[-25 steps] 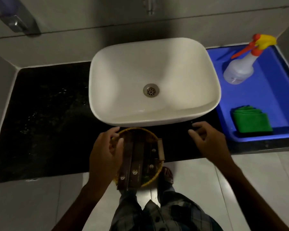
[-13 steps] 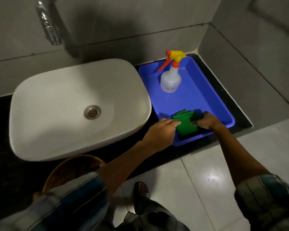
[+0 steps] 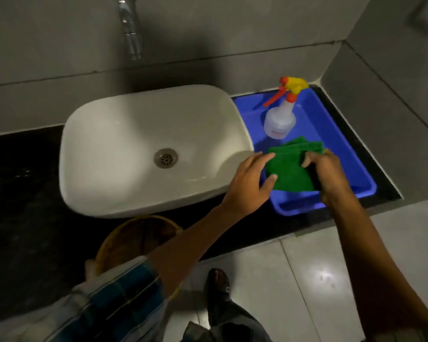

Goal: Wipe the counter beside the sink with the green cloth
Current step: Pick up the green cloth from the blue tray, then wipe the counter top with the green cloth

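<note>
A folded green cloth [image 3: 290, 166] is held between both hands over the blue tray [image 3: 351, 154], to the right of the white sink [image 3: 124, 149]. My left hand [image 3: 250, 181] grips the cloth's left edge, thumb on top. Closed over the right edge is my right hand [image 3: 328, 171], fingers curled on the fold. The cloth looks slightly raised from the tray floor. The black counter [image 3: 17, 183] stretches left of the sink.
A white spray bottle [image 3: 279, 119] with a yellow and orange trigger stands at the tray's back. A tap [image 3: 130, 33] hangs on the wall above the sink. A woven basket [image 3: 136, 238] sits below the counter's front edge. Grey walls close in the right corner.
Both hands moved from the counter's front edge to the tray and took hold of the green cloth. My view swung to the right. The cloth now sits higher and nearer the spray bottle.
</note>
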A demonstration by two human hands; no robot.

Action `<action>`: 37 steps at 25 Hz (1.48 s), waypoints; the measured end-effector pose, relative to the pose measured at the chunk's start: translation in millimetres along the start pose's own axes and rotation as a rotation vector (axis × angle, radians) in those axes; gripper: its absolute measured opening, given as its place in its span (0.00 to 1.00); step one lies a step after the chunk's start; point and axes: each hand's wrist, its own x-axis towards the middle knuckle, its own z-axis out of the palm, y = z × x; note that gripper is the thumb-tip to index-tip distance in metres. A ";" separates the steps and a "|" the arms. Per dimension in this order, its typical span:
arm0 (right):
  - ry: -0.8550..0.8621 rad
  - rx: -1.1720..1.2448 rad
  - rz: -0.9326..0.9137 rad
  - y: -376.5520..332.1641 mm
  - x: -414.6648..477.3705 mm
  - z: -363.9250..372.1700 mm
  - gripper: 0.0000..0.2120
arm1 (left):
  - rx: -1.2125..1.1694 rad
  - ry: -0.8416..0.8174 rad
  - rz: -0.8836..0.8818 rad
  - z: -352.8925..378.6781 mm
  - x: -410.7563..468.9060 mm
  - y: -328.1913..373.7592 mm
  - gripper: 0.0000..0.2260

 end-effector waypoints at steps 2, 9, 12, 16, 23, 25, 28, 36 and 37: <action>-0.208 0.256 -0.014 -16.0 -41.7 37.2 0.20 | -0.255 0.128 -0.181 -57.4 -29.1 -1.3 0.20; -0.662 -0.170 -0.337 33.9 -241.2 310.1 0.13 | -0.444 0.663 -0.549 -293.7 -247.3 -107.6 0.17; -0.810 -0.474 -0.569 84.9 -294.9 409.3 0.19 | -0.305 0.762 -0.736 -345.6 -328.2 -164.4 0.18; -0.693 -0.724 -0.561 121.1 -327.6 502.7 0.18 | -0.125 0.716 -0.840 -396.2 -379.6 -219.2 0.23; -0.641 -1.252 -0.994 202.5 -340.8 514.1 0.34 | 0.737 0.314 -0.764 -432.0 -467.0 -296.0 0.35; -0.515 -1.221 -0.841 188.7 -300.2 512.2 0.34 | 0.753 0.280 -0.754 -432.8 -472.7 -301.8 0.32; -0.322 -1.143 -0.655 152.2 -236.0 531.5 0.35 | 0.781 0.269 -0.709 -431.4 -474.3 -303.9 0.30; -0.746 -1.133 -1.145 212.0 -393.3 624.8 0.32 | 0.734 0.310 -0.722 -441.7 -504.4 -314.5 0.29; -0.776 -1.145 -1.188 228.9 -412.2 604.2 0.33 | 0.727 0.307 -0.715 -441.1 -509.6 -315.1 0.28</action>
